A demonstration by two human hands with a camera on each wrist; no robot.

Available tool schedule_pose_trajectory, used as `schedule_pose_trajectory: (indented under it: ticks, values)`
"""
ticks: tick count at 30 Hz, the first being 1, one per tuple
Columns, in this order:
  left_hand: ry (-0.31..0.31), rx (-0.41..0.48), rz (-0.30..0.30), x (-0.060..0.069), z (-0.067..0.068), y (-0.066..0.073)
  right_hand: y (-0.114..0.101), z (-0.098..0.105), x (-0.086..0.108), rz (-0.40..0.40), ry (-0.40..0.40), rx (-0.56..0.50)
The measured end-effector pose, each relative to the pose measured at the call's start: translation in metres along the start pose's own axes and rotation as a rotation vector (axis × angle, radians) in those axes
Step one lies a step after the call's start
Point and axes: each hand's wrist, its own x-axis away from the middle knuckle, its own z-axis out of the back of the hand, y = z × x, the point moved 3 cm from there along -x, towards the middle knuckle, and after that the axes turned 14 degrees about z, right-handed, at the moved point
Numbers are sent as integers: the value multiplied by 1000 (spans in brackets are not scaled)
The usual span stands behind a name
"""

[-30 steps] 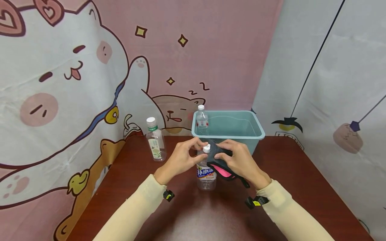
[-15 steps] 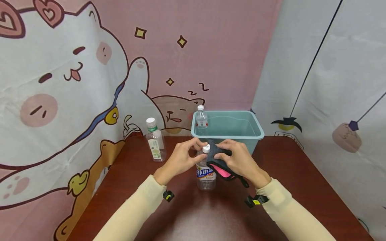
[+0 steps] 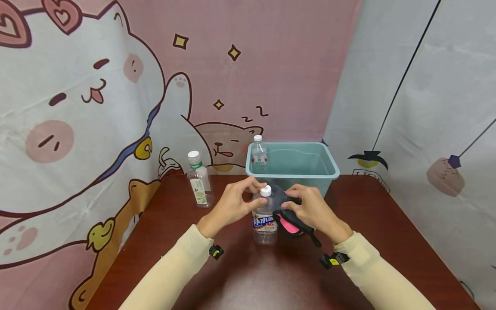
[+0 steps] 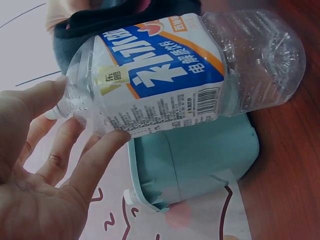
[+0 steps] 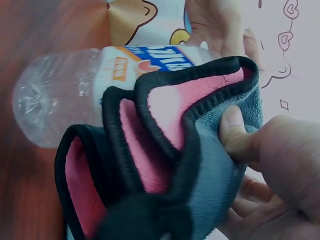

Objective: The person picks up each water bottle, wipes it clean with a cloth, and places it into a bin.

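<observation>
A clear plastic bottle (image 3: pixel 265 236) with a white cap and a blue and orange label stands upright on the table. My left hand (image 3: pixel 236 201) holds it near the neck, thumb and fingers around the shoulder just under the cap (image 3: pixel 265 190). In my right hand (image 3: pixel 311 210) is a folded grey cloth (image 5: pixel 215 165) with a pink inner side, black edging and a dangling strap. The thumb presses on its grey side while the other fingers lie behind. The cloth is against or very close to the bottle's right side; contact is hard to tell.
Behind the hands stands a light blue plastic bin (image 3: pixel 298 175). Another clear bottle (image 3: pixel 259 156) with a white cap stands inside its left end. A green-labelled bottle (image 3: pixel 199 185) stands on the brown table (image 3: pixel 174 241) to the left. Printed curtains close off the back and sides.
My right hand has shifted slightly down and to the right with the cloth, leaving more of the bottle's cap and shoulder visible. The left hand and the bottle have stayed put.
</observation>
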Motion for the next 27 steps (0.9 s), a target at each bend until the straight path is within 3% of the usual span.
schedule_pose_trajectory:
  ticks: [15, 21, 27]
  values:
    - [9, 6, -6, 0, 0, 0, 31, -44, 32, -3, -112, 11]
    - [9, 6, -1, 1, 0, 0, 38, -57, 38, 4, -183, 7]
    - [15, 8, -1, 2, 0, 0, 43, -67, 40, 12, -205, -4]
